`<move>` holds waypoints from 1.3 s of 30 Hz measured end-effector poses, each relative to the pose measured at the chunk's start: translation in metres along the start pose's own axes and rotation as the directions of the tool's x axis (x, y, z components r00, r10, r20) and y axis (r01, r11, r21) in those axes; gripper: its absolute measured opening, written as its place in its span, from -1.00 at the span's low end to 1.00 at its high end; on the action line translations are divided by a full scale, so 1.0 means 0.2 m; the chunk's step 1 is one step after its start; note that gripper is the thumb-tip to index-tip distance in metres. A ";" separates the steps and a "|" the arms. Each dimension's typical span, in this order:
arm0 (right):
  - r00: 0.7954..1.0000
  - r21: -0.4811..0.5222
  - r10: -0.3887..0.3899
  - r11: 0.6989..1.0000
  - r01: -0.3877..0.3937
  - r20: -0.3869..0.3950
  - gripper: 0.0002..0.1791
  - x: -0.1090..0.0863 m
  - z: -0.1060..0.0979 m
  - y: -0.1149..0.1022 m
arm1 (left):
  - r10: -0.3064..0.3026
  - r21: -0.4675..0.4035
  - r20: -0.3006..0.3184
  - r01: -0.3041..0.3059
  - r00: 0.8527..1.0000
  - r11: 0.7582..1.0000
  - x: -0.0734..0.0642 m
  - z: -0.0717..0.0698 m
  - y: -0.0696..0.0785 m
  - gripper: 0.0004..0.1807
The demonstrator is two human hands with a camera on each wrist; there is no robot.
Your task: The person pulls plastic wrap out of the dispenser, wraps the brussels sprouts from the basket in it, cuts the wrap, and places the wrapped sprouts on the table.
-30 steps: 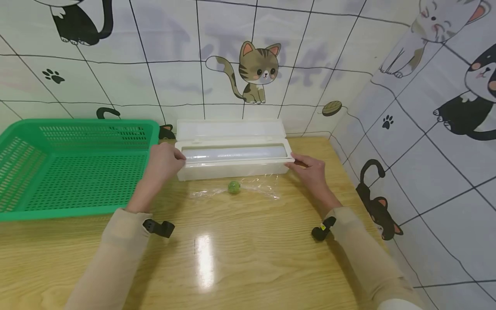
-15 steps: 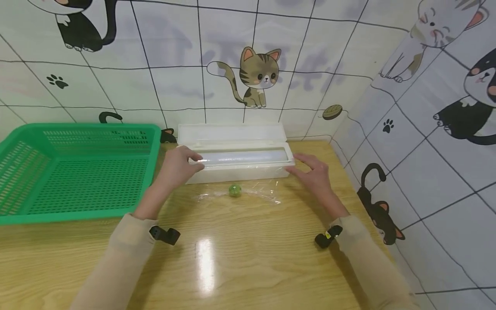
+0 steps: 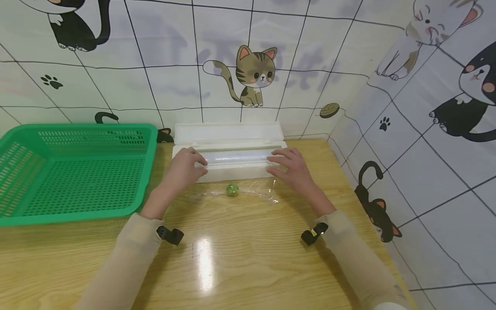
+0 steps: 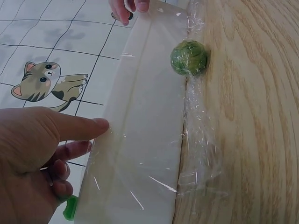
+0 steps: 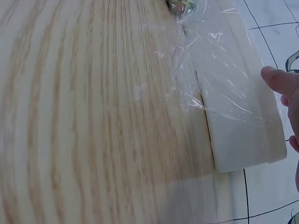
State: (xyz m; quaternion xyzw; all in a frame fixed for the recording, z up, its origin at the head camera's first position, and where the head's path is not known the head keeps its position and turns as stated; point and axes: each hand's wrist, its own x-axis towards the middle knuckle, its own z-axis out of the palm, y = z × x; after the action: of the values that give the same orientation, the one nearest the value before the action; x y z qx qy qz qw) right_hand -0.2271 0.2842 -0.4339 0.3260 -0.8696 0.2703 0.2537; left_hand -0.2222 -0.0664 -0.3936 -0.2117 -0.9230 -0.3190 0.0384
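Symmetrically, left hand and right hand, thumbs and fingers apart, meet the white box at its front edge; clear film, draped forward near the green ball, probably needs even tension.

Tight gap between the green basket and the white box on my left. Box's upright lid and the wall block the back. Green ball and crumpled film in the way of low passes along the box front. Free: over the roll between my left hand and right hand; tabletop between my forearms; strip right of the box.
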 end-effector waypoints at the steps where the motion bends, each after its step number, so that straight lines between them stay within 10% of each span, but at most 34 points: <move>1: 1.000 0.002 -0.005 1.000 0.005 -0.004 -0.63 0.00 0.00 0.00 | 0.012 0.006 -0.004 -0.012 1.000 1.000 0.00 0.00 0.00 -0.89; 19: 1.000 -0.033 -0.010 0.999 0.009 -0.023 -0.83 0.00 0.02 -0.04 | 0.127 0.083 -0.060 -0.122 0.990 0.989 -0.06 0.01 -0.02 -0.94; 39: 0.978 -0.131 -0.207 0.970 0.206 0.001 -0.87 -0.08 -0.02 -0.06 | 0.209 0.133 -0.065 -0.199 0.976 0.971 -0.15 0.00 -0.03 -0.92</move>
State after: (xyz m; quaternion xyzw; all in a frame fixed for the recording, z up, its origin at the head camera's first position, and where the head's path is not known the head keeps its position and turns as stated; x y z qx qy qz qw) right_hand -0.2078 0.2863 -0.4370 0.3958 -0.8451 0.1873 0.3066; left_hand -0.1961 -0.0810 -0.4033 -0.2900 -0.9123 -0.2629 0.1207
